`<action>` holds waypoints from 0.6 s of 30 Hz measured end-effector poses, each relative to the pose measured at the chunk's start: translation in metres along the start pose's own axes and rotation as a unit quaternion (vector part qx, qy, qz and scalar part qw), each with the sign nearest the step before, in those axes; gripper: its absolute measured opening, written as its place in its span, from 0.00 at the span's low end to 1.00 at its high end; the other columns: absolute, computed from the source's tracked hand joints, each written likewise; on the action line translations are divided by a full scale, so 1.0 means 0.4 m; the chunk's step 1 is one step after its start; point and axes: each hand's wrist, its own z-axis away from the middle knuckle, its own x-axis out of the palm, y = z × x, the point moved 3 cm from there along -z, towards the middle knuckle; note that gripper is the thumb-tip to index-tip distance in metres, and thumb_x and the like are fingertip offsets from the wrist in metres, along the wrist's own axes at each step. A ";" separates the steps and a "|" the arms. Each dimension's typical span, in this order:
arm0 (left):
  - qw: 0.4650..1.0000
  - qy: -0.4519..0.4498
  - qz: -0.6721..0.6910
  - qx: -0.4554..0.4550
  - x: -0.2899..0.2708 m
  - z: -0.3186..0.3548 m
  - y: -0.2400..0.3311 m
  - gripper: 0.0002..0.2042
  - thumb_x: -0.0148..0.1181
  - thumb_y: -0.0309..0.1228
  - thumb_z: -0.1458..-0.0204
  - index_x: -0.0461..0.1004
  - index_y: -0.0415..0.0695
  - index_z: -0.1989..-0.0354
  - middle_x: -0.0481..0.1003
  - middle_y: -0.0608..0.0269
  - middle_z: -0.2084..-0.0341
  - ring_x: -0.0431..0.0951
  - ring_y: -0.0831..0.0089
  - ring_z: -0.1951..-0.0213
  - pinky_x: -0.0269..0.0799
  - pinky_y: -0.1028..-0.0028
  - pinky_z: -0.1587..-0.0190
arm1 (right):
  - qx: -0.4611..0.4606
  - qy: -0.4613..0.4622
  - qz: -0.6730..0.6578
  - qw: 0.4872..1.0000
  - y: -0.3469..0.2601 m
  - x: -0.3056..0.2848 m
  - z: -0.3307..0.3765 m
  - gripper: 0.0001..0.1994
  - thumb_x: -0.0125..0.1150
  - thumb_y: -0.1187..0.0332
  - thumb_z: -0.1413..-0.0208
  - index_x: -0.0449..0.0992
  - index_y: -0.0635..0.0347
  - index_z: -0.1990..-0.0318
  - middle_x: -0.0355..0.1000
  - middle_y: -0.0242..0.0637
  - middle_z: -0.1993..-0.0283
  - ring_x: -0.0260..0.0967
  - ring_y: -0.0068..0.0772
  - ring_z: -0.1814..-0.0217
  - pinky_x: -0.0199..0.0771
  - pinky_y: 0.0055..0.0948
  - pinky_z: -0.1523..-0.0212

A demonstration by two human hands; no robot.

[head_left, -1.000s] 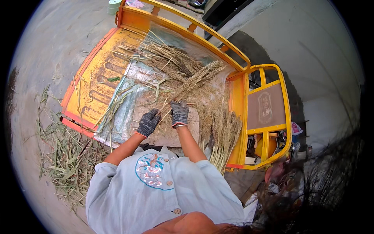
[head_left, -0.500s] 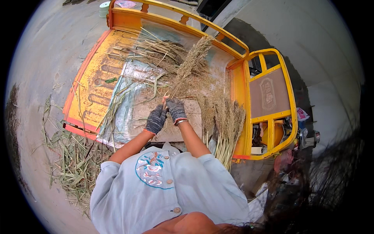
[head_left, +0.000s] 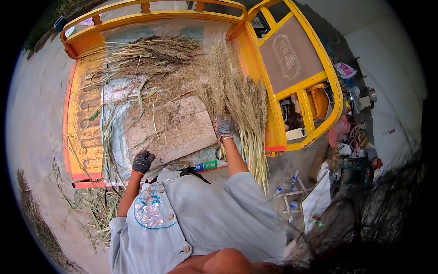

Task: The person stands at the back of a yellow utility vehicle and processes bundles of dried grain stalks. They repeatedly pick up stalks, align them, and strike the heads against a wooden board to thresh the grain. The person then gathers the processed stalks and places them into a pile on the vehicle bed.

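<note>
My right hand (head_left: 224, 128), in a grey knitted glove, is closed around the stalks of a bundle of dry seed heads (head_left: 220, 75) resembling broomcorn. That bundle lies beside a larger pile of the same stalks (head_left: 250, 102), their seed heads pointing away from me. My left hand (head_left: 143, 162), gloved too, rests at the near left corner of a wooden board (head_left: 175, 130); its fingers look loosely apart, with nothing seen in them. Loose seed and bits of straw are scattered over the board.
The board lies on a yellow cart bed (head_left: 84, 109) with a raised rail (head_left: 150, 17) along its far side. More cut stalks (head_left: 146, 55) lie at the back. Leaf litter (head_left: 93, 205) covers ground at left. A yellow-framed panel (head_left: 289, 57) and clutter (head_left: 353, 141) are at right.
My hands have parted: the right moved right with the seed-head bundle, down beside the pile; the left moved to the board's near left corner. The view has shifted too.
</note>
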 end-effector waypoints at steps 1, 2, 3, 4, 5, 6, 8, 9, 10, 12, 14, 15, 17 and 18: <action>0.999 0.031 -0.013 -0.035 -0.008 0.025 -0.054 0.19 0.54 0.44 0.55 0.72 0.36 0.69 0.74 0.47 0.71 0.73 0.54 0.65 0.67 0.65 0.62 | -0.033 0.018 0.088 0.995 0.058 -0.071 -0.058 0.16 0.51 0.55 0.51 0.64 0.57 0.60 0.57 0.35 0.69 0.54 0.30 0.71 0.53 0.27 0.72; 0.996 0.058 -0.023 -0.066 -0.010 0.050 -0.097 0.19 0.54 0.44 0.55 0.73 0.36 0.69 0.73 0.47 0.71 0.73 0.53 0.64 0.67 0.65 0.62 | -0.086 0.041 0.193 0.977 0.127 -0.141 -0.126 0.21 0.51 0.54 0.51 0.62 0.57 0.54 0.55 0.38 0.60 0.53 0.33 0.61 0.53 0.29 0.63; 0.993 0.048 -0.015 -0.111 -0.002 0.070 -0.129 0.19 0.54 0.44 0.55 0.73 0.36 0.68 0.73 0.46 0.70 0.73 0.53 0.63 0.67 0.65 0.61 | -0.115 0.076 0.281 0.950 0.196 -0.213 -0.188 0.27 0.52 0.52 0.52 0.59 0.58 0.48 0.53 0.41 0.51 0.52 0.37 0.52 0.53 0.30 0.54; 0.982 0.057 -0.017 -0.178 -0.009 0.118 -0.179 0.20 0.54 0.44 0.55 0.73 0.36 0.67 0.73 0.46 0.69 0.73 0.54 0.63 0.67 0.65 0.60 | -0.174 0.034 0.317 0.932 0.179 -0.188 -0.177 0.33 0.52 0.51 0.53 0.54 0.59 0.41 0.46 0.44 0.37 0.46 0.40 0.36 0.47 0.31 0.39; 0.973 0.054 0.027 -0.221 0.030 0.154 -0.274 0.20 0.55 0.44 0.55 0.72 0.35 0.65 0.73 0.46 0.68 0.73 0.54 0.62 0.67 0.66 0.59 | -0.137 0.028 0.323 0.936 0.197 -0.208 -0.187 0.34 0.50 0.50 0.52 0.53 0.58 0.41 0.50 0.45 0.39 0.50 0.41 0.39 0.50 0.33 0.41; 0.961 0.052 0.068 -0.264 0.076 0.183 -0.361 0.21 0.55 0.44 0.55 0.72 0.35 0.64 0.73 0.45 0.67 0.73 0.55 0.61 0.66 0.66 0.58 | -0.099 0.022 0.328 0.939 0.221 -0.222 -0.202 0.34 0.49 0.48 0.52 0.53 0.58 0.41 0.54 0.46 0.41 0.55 0.41 0.42 0.53 0.34 0.43; 0.966 -0.006 -0.031 -0.257 0.056 0.183 -0.264 0.22 0.56 0.43 0.56 0.72 0.34 0.63 0.73 0.46 0.65 0.73 0.56 0.60 0.66 0.66 0.57 | -0.005 0.024 0.378 0.925 0.261 -0.250 -0.218 0.35 0.46 0.45 0.52 0.53 0.57 0.41 0.57 0.47 0.43 0.57 0.43 0.43 0.55 0.37 0.43; 0.964 -0.022 -0.025 -0.264 0.076 0.198 -0.279 0.21 0.56 0.44 0.56 0.72 0.35 0.64 0.73 0.46 0.66 0.73 0.56 0.60 0.66 0.66 0.57 | 0.047 0.013 0.425 0.904 0.260 -0.248 -0.211 0.35 0.45 0.43 0.52 0.54 0.56 0.41 0.57 0.48 0.43 0.56 0.44 0.42 0.54 0.37 0.42; 0.962 -0.039 -0.021 -0.270 0.095 0.213 -0.293 0.20 0.56 0.44 0.56 0.73 0.36 0.64 0.73 0.47 0.66 0.73 0.55 0.60 0.66 0.66 0.57 | 0.098 0.002 0.469 0.878 0.261 -0.243 -0.202 0.35 0.43 0.42 0.52 0.54 0.56 0.41 0.56 0.48 0.42 0.54 0.44 0.41 0.52 0.38 0.42; 0.960 -0.099 0.001 -0.263 0.102 0.208 -0.238 0.18 0.56 0.43 0.56 0.73 0.40 0.65 0.73 0.48 0.67 0.73 0.56 0.61 0.66 0.65 0.58 | 0.164 0.005 0.516 0.841 0.256 -0.243 -0.204 0.34 0.39 0.40 0.51 0.57 0.56 0.43 0.56 0.48 0.43 0.54 0.48 0.41 0.54 0.42 0.43; 0.974 -0.085 0.004 -0.212 0.091 0.190 -0.186 0.18 0.56 0.43 0.56 0.73 0.39 0.66 0.74 0.48 0.67 0.73 0.56 0.61 0.67 0.65 0.58 | 0.168 0.020 0.533 0.829 0.207 -0.224 -0.166 0.32 0.40 0.42 0.50 0.59 0.56 0.44 0.57 0.49 0.43 0.54 0.50 0.41 0.56 0.43 0.44; 0.977 -0.063 0.009 -0.204 0.089 0.184 -0.181 0.18 0.56 0.42 0.57 0.73 0.38 0.65 0.73 0.48 0.67 0.73 0.57 0.61 0.67 0.65 0.58 | 0.140 0.029 0.544 0.827 0.220 -0.232 -0.173 0.32 0.42 0.44 0.50 0.57 0.58 0.43 0.57 0.51 0.44 0.55 0.49 0.42 0.57 0.43 0.45; 0.980 -0.051 -0.013 -0.194 0.065 0.161 -0.144 0.18 0.56 0.42 0.57 0.73 0.37 0.66 0.73 0.48 0.67 0.73 0.56 0.61 0.67 0.66 0.59 | 0.135 0.053 0.549 0.823 0.237 -0.245 -0.171 0.33 0.46 0.47 0.51 0.53 0.60 0.42 0.58 0.53 0.45 0.56 0.48 0.42 0.60 0.43 0.47; 0.980 -0.035 -0.024 -0.192 0.043 0.148 -0.122 0.18 0.56 0.41 0.57 0.73 0.37 0.66 0.73 0.48 0.67 0.73 0.56 0.62 0.67 0.66 0.59 | 0.149 0.063 0.546 0.822 0.230 -0.232 -0.173 0.34 0.47 0.48 0.51 0.51 0.60 0.41 0.58 0.54 0.45 0.57 0.47 0.43 0.61 0.43 0.48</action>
